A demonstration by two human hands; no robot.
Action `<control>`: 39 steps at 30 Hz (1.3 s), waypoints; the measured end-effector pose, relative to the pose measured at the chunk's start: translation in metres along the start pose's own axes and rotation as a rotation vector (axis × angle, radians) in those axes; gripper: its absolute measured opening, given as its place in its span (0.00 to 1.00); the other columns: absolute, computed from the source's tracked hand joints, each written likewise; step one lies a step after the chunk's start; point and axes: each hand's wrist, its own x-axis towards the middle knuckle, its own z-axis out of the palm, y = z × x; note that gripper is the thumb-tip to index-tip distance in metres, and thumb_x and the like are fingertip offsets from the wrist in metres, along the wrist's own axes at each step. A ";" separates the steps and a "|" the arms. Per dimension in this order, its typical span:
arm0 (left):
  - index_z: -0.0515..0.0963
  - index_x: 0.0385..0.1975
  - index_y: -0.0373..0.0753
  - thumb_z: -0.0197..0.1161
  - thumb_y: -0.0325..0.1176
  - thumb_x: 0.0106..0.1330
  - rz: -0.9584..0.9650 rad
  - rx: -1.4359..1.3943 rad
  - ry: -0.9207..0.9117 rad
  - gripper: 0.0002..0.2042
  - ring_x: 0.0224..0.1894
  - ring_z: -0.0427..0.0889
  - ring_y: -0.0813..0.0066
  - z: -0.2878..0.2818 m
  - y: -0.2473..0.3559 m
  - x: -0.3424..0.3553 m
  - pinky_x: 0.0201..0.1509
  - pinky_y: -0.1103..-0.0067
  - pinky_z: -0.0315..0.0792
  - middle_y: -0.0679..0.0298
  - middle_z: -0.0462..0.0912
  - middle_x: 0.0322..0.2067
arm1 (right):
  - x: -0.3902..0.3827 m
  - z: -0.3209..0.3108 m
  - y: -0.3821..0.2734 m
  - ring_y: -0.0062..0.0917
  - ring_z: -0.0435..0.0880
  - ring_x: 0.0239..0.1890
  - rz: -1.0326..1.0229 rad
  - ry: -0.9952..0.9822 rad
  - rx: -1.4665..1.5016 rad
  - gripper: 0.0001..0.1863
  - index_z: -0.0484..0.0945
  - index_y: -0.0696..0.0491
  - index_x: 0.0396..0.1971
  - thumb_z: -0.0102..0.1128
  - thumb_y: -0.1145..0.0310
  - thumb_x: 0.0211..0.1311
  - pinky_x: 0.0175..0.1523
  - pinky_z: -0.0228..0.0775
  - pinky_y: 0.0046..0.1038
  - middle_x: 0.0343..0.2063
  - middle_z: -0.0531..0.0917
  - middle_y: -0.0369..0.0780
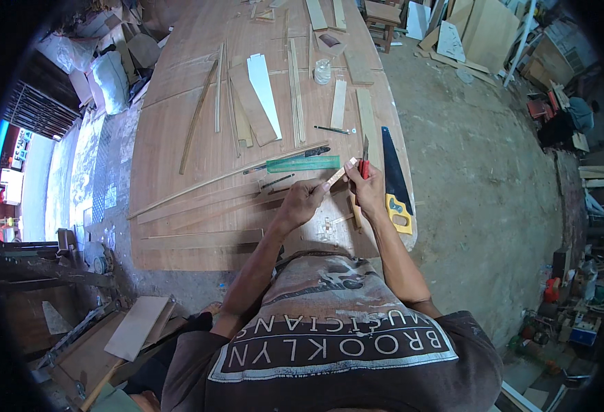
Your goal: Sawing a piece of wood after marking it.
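Observation:
My left hand grips the lower end of a short pale wooden strip. My right hand is closed on a red-handled utility knife, its blade upright, with the thumb at the strip's upper end. Behind them lies a green translucent straight ruler, with small dark pencil-like tools below it. A handsaw with a yellow handle lies along the table's right edge, right of my right hand. Small offcuts and shavings lie beneath my hands.
The wooden table bears several strips, a white panel and a plastic cup. Boards and a stool stand at back right, sacks at left, clutter along the right wall. Another person's green-clothed part shows at lower left.

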 end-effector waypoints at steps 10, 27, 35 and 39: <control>0.74 0.39 0.32 0.59 0.29 0.64 -0.217 0.021 0.007 0.08 0.25 0.77 0.81 -0.013 -0.114 -0.011 0.28 0.80 0.71 0.63 0.79 0.27 | -0.032 -0.096 0.118 0.16 0.71 0.19 0.292 0.337 -0.491 0.12 0.75 0.58 0.38 0.57 0.66 0.60 0.23 0.63 0.21 0.21 0.74 0.34; 0.75 0.32 0.34 0.70 0.32 0.50 -0.150 0.491 -0.307 0.13 0.32 0.79 0.63 0.007 -0.176 -0.011 0.38 0.71 0.72 0.56 0.78 0.25 | -0.155 -0.092 0.165 0.47 0.81 0.41 0.473 0.420 -0.816 0.20 0.75 0.58 0.43 0.60 0.66 0.48 0.46 0.72 0.41 0.35 0.81 0.54; 0.75 0.35 0.33 0.68 0.34 0.54 -0.357 0.345 -0.003 0.14 0.32 0.81 0.62 0.052 -0.149 -0.018 0.36 0.69 0.74 0.54 0.78 0.26 | -0.065 -0.124 0.180 0.52 0.78 0.38 0.123 0.136 -1.079 0.20 0.72 0.59 0.45 0.57 0.75 0.47 0.45 0.70 0.47 0.34 0.78 0.56; 0.74 0.36 0.31 0.65 0.28 0.57 -0.452 0.052 0.239 0.11 0.24 0.80 0.73 0.083 -0.165 -0.057 0.27 0.75 0.74 0.57 0.79 0.25 | -0.037 -0.133 0.173 0.51 0.76 0.42 -0.088 0.088 -0.924 0.22 0.71 0.58 0.47 0.57 0.77 0.48 0.48 0.68 0.46 0.37 0.77 0.54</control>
